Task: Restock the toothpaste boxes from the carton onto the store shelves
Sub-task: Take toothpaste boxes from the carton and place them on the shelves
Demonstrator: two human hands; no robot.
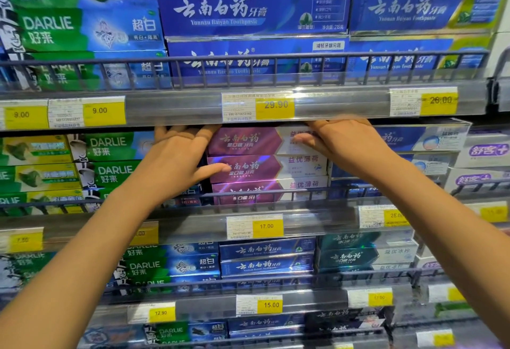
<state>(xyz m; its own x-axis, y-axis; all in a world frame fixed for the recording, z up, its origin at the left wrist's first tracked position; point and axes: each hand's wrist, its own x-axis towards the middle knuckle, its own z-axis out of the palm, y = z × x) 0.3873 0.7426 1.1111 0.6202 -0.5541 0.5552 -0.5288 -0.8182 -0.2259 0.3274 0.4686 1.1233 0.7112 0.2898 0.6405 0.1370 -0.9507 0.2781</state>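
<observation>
Left hand (182,155) spread on purple toothpaste box (248,141), right hand (340,139) (blurred) touching it

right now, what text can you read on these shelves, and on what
"DARLIE": green boxes
"Yunnan Baiyao Toothpaste": blue boxes
"9.00": upper left tag
"29.90": upper middle tag
"26.00": upper right tag
"17.00": centre tag under purple boxes
"15.00": next tag down
White label print: too small to read
</observation>
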